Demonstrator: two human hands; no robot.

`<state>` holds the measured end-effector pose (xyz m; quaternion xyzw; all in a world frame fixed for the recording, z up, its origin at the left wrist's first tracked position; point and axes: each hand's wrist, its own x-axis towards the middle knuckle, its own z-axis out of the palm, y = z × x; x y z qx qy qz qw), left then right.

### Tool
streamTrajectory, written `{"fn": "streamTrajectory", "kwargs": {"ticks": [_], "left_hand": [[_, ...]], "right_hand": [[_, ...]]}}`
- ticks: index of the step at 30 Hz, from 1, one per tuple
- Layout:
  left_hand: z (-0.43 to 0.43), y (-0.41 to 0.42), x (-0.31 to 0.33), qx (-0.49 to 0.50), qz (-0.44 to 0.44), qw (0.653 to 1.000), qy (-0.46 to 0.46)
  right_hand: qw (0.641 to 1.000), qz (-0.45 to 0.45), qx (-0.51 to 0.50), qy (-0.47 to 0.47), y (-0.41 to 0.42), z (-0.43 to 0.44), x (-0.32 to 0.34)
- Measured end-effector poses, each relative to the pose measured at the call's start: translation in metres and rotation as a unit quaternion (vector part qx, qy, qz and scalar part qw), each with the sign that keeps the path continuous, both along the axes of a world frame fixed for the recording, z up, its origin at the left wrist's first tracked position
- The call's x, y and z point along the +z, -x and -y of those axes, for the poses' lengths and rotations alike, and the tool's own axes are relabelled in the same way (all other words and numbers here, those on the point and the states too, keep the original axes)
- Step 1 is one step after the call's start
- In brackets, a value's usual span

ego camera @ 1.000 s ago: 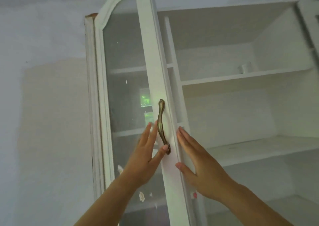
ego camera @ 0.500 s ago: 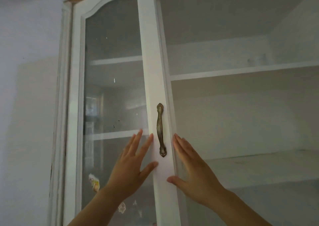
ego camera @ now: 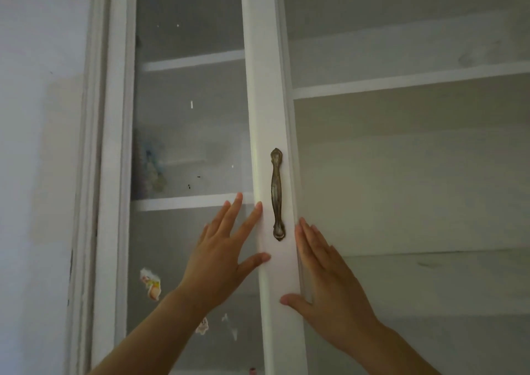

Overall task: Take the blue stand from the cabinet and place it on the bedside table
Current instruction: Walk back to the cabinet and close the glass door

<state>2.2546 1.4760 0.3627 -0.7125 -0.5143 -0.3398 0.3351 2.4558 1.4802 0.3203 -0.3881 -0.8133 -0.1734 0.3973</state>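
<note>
A white cabinet fills the view, its left glass door (ego camera: 189, 145) nearly flush with the frame. My left hand (ego camera: 223, 257) lies flat with straight fingers on the glass and the door's white stile. My right hand (ego camera: 327, 285) presses flat against the stile's right edge, thumb on its front. A bronze handle (ego camera: 277, 194) runs upright on the stile between my hands; neither hand grips it. No blue stand shows on the open shelves (ego camera: 410, 82); a faint bluish blur (ego camera: 149, 159) sits behind the glass.
The cabinet's right side stands open, with a white shelf board at mid height (ego camera: 430, 271). Peeling stickers (ego camera: 150, 284) dot the lower glass. A pale wall (ego camera: 37, 174) lies to the left of the cabinet.
The glass door has swung from open toward the cabinet until nearly flush. Both flat hands stayed on it beside the handle, and the view has moved closer.
</note>
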Motion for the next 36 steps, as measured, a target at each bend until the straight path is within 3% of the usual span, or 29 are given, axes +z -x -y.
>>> {"fn": "streamTrajectory", "kwargs": {"ticks": [7,14,36], "left_hand": [[-0.033,0.009,-0.013,0.012,-0.047,0.999,-0.012],[-0.061,0.014,-0.022,-0.029,-0.031,0.999,-0.028],[-0.057,0.015,-0.020,-0.009,-0.052,0.998,-0.019]], "right_hand": [[1.000,-0.020,0.014,0.008,0.002,-0.027,-0.003],[0.999,-0.033,0.022,0.018,0.006,-0.046,-0.006],[0.999,-0.032,0.036,0.023,0.002,-0.042,-0.005]]}}
